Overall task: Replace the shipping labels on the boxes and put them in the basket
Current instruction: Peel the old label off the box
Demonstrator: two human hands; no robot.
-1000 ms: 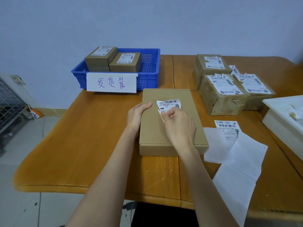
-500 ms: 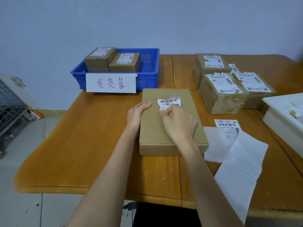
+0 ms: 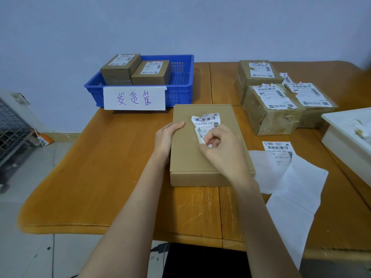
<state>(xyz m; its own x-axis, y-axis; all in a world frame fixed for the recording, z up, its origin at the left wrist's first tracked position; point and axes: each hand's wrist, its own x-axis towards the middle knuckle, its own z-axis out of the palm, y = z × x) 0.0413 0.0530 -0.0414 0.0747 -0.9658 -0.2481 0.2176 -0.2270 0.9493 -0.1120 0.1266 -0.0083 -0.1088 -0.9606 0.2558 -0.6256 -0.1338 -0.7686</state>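
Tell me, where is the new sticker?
The new label lies on the table, right of the flat box, partly under the white backing sheets.

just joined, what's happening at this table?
A person is peeling an old label off a flat cardboard box on the table. The left hand lies flat on the box's left edge, steadying it, while the right hand pinches the label's torn lower edge. The label is partly lifted, not off yet. A fresh label waits on backing paper to the right. Two boxes already sit in the blue basket.
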